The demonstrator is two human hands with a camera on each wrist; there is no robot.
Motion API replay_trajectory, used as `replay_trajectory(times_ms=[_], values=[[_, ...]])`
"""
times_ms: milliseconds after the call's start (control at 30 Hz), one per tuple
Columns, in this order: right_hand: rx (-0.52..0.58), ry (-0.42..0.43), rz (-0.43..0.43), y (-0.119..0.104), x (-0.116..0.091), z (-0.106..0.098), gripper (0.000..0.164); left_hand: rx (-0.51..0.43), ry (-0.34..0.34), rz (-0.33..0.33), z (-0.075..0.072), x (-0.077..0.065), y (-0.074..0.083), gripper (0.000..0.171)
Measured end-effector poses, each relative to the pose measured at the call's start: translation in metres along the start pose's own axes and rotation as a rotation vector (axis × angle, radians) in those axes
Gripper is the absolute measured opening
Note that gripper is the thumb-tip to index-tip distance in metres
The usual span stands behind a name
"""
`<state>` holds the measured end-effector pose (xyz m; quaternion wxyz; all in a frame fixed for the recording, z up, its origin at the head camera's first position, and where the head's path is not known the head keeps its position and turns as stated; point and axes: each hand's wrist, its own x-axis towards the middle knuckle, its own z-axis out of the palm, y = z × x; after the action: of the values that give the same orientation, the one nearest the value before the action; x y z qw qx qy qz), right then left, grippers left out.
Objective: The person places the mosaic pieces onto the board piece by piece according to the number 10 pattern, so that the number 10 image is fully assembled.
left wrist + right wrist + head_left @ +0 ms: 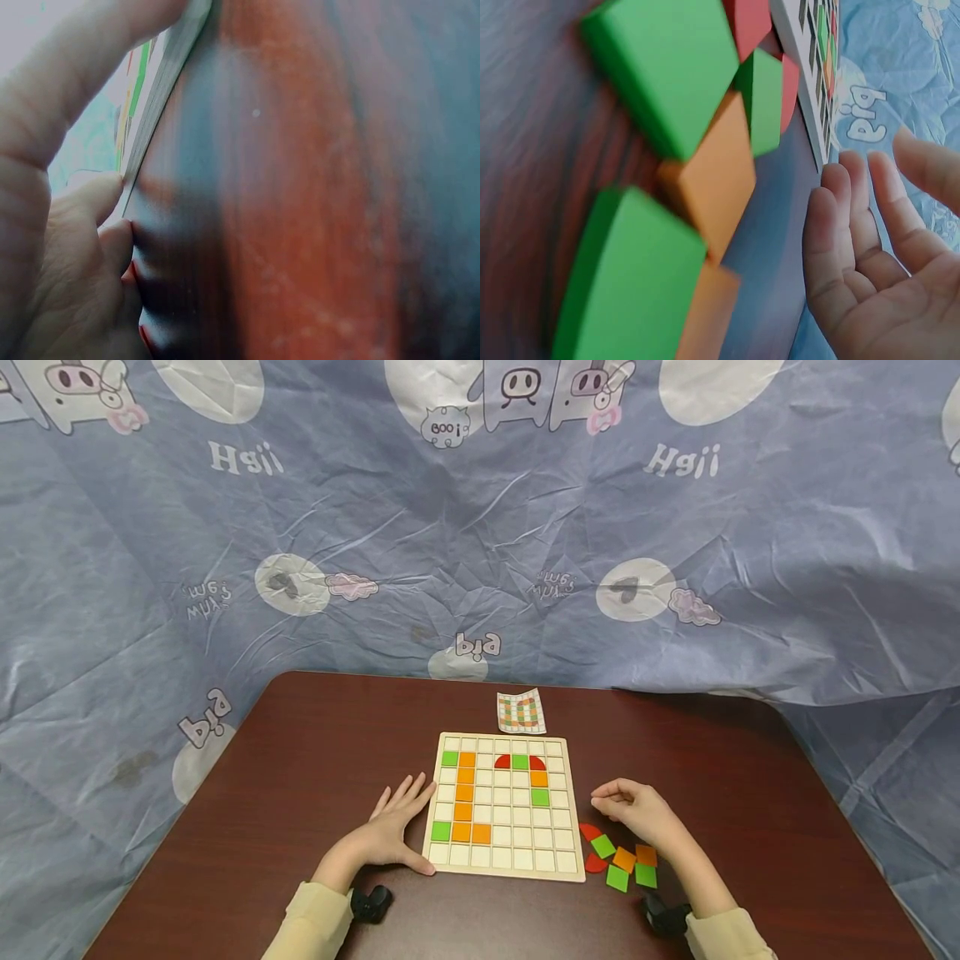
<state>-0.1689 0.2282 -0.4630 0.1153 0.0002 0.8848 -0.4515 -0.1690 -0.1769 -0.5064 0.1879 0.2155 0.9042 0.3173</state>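
Observation:
A pale wooden grid board [522, 865] lies flat on the table. Green and orange squares and red rounded pieces fill some of its cells, among them an orange column [464, 792] on the left and a green square [540, 797] on the right. Fingers spread, my left hand [386, 835] rests along the board's left edge, thumb at the near corner. My right hand [641, 810] hovers right of the board with fingers loosely bent. The right wrist view shows nothing between its thumb and fingers. Loose green [667, 67], orange [720, 180] and red [748, 26] pieces lie close by.
A small card [521, 712] with a coloured grid pattern lies behind the board. The dark brown table [337, 735] ends at a hanging blue-grey printed cloth [450, 527]. Loose pieces, including a green square [617, 878], lie close to the board's near right corner.

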Motion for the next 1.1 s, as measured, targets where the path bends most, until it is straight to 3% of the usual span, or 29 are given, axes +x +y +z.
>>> replay_trajectory(times_ms=[333,567,1100], values=[[-0.02,-0.051,0.073,0.025,-0.02,-0.019,0.039,-0.008,0.0,0.008,0.0,-0.001,0.002,0.125],[-0.03,-0.073,0.077,0.044,-0.036,-0.027,0.042,-0.003,0.007,0.009,-0.002,-0.001,0.002,0.125],[-0.197,-0.021,0.096,0.043,-0.046,-0.023,0.032,0.009,0.008,0.014,0.0,0.0,0.0,0.126]])
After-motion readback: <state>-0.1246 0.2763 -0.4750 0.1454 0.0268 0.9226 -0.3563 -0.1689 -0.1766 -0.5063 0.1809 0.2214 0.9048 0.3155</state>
